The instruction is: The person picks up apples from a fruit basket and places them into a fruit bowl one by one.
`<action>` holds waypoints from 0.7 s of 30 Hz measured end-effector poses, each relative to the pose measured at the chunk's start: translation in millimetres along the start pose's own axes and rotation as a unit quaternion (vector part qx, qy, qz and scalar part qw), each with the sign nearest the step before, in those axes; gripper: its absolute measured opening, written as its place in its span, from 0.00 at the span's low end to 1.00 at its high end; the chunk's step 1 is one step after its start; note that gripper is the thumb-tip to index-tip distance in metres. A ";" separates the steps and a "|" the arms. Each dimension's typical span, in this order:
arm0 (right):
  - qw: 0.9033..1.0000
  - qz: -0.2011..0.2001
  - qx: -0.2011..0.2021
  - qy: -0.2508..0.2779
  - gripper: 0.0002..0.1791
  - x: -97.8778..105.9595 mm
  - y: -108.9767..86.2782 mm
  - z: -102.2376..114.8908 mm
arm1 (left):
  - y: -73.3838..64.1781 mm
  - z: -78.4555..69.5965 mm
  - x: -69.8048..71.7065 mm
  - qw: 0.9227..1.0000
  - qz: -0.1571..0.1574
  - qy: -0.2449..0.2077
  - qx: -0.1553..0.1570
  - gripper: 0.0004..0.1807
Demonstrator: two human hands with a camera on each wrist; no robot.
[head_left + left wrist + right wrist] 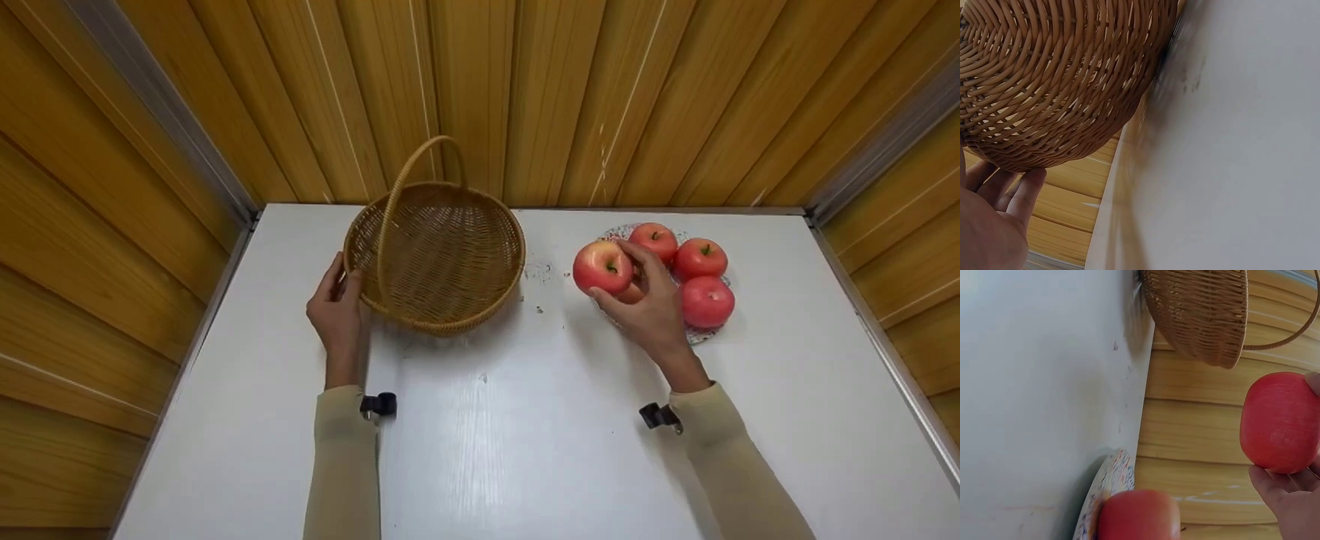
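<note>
A round wicker basket [450, 255] with an arched handle stands at the back of the white table, nothing inside it. At its left rim, my left hand [337, 311] holds the edge; the left wrist view shows fingertips [1032, 183] against the woven side [1072, 84]. My right hand [649, 307] grips a red apple [602, 268] between thumb and fingers. In the right wrist view that apple [1280, 422] is up off the table, apart from the basket [1202, 315]. Behind the right hand, more red apples [700, 259] sit on a patterned plate [709, 335].
The white table [480, 435] meets a wood-panelled wall [480, 90] at its back edge. Similar panels stand at the left [90, 300] and right. Small dark marks [540, 309] dot the tabletop between basket and plate.
</note>
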State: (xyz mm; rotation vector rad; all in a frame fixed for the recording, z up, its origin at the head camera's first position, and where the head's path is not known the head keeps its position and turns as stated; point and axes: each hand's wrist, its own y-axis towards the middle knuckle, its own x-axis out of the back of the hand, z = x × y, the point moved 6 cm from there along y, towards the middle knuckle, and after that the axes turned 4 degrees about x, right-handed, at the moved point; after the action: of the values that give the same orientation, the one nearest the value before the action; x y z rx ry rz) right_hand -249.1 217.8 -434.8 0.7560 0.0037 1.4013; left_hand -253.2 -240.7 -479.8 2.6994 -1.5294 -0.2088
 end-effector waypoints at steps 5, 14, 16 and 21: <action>0.999 -0.015 -0.024 -0.034 0.44 15.4 -12.7 -12.7 | -0.8 0.6 -0.3 1.000 -0.005 0.005 0.008 0.25; 0.998 -0.018 -0.047 -0.041 0.44 30.9 -26.8 -24.9 | -2.0 0.9 2.6 1.000 -0.005 -0.001 0.012 0.24; 0.998 -0.016 -0.053 -0.036 0.43 33.8 -30.2 -27.1 | -0.9 2.4 2.5 1.000 -0.004 -0.001 0.012 0.25; 0.997 -0.022 -0.058 -0.038 0.43 41.2 -37.1 -33.1 | 9.9 22.3 3.3 1.000 -0.003 0.001 0.002 0.24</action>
State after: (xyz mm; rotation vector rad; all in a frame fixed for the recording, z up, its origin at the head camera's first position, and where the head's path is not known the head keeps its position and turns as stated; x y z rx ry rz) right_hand -222.1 270.6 -460.4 0.7078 -0.1200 1.3179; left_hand -263.0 -247.8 -501.3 2.7067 -1.5228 -0.2024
